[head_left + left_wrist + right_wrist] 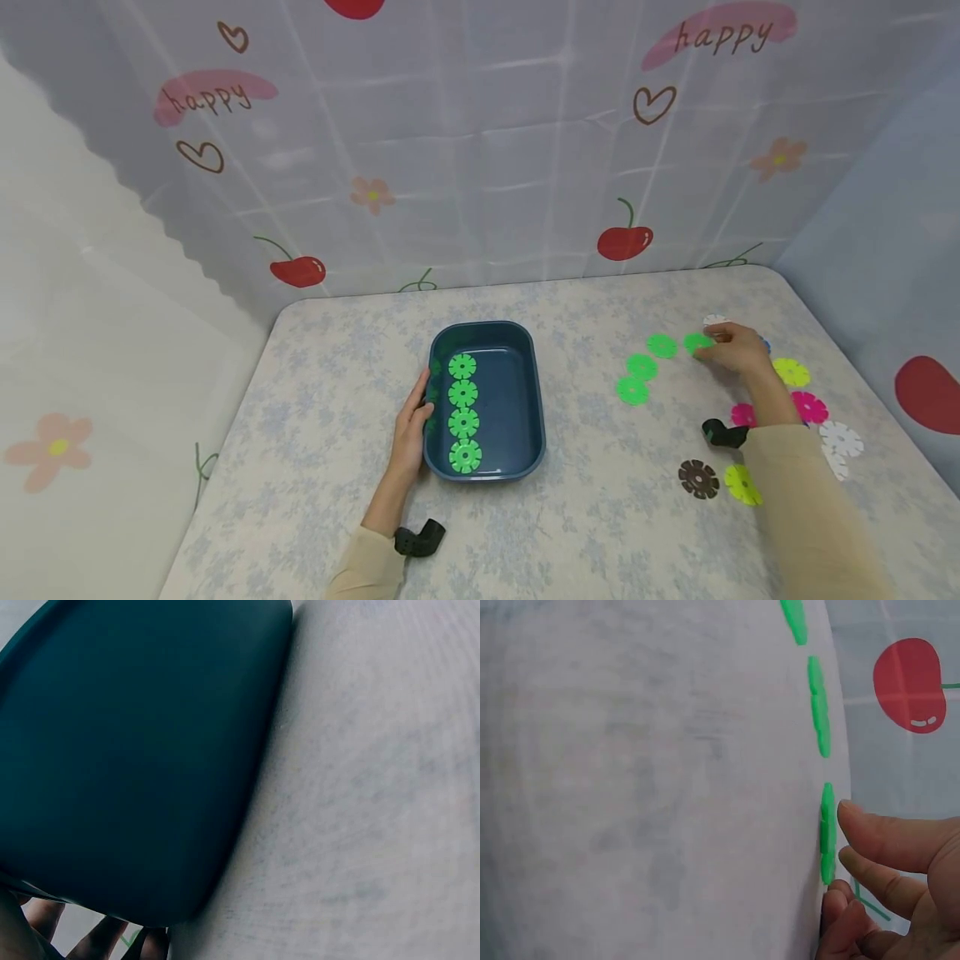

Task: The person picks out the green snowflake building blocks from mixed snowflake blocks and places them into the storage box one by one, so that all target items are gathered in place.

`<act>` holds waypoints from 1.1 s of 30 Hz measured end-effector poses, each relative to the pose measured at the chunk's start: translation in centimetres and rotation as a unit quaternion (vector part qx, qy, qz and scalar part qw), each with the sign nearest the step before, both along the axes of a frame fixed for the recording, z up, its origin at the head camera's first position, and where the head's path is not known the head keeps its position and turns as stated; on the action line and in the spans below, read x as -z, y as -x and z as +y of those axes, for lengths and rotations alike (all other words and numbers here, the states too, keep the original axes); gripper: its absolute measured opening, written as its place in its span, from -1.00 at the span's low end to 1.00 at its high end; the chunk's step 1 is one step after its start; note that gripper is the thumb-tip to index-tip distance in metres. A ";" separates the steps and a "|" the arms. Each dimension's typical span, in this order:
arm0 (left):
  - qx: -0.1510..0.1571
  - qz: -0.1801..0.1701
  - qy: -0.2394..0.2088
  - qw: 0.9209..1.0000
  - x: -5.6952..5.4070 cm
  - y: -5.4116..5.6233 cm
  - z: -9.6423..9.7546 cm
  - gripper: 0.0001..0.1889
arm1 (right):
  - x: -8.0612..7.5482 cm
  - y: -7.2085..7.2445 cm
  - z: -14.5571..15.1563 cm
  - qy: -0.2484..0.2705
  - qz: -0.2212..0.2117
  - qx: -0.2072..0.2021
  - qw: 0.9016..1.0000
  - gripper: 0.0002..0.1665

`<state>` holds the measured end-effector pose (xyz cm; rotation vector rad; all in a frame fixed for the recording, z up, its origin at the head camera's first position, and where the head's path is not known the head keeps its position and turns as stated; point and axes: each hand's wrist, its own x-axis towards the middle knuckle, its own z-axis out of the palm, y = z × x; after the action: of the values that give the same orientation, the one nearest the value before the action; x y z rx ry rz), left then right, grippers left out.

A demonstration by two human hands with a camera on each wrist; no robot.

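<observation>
My left hand (408, 433) holds the left side of a dark blue rectangular tray (531, 400), thumb near the rim and fingers along the outer wall. In the left wrist view, the tray's outer wall (150, 765) hides most of the hand. Inside the tray, several green notched discs (463, 423) lie in a column by the left wall. My right hand (735, 348) is over the right side of the table, with thumb and index finger apart at the edge of a flat green notched disc (827, 832). Further green discs (642, 367) lie to its left.
Around the right forearm lie a brown disc (698, 479), yellow discs (791, 372), pink discs (810, 407) and white discs (842, 437). A patterned cloth covers the table (585, 517). Behind it hangs a printed curtain (480, 183).
</observation>
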<state>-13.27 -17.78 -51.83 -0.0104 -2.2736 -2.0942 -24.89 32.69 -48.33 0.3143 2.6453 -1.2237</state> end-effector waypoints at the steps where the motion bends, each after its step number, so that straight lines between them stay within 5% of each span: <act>1: 0.001 0.000 0.000 1.000 0.0 0.0 0.0 -0.44 | 0.1 0.0 0.0 -0.007 0.000 -0.003 1.000 -0.22; 25: 0.001 -0.005 -0.008 1.000 0.2 0.1 -0.1 -0.45 | 0.4 0.3 -0.8 -0.061 0.019 0.072 0.995 -0.40; 33: 0.001 -0.005 -0.007 1.000 0.1 0.3 -0.2 -0.44 | -0.8 0.3 -0.8 -0.019 -0.003 0.107 0.994 -0.47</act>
<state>-13.53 -17.94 -51.93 -0.0011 -2.2659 -2.1145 -25.23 31.89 -47.50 0.6203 2.6879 -1.2304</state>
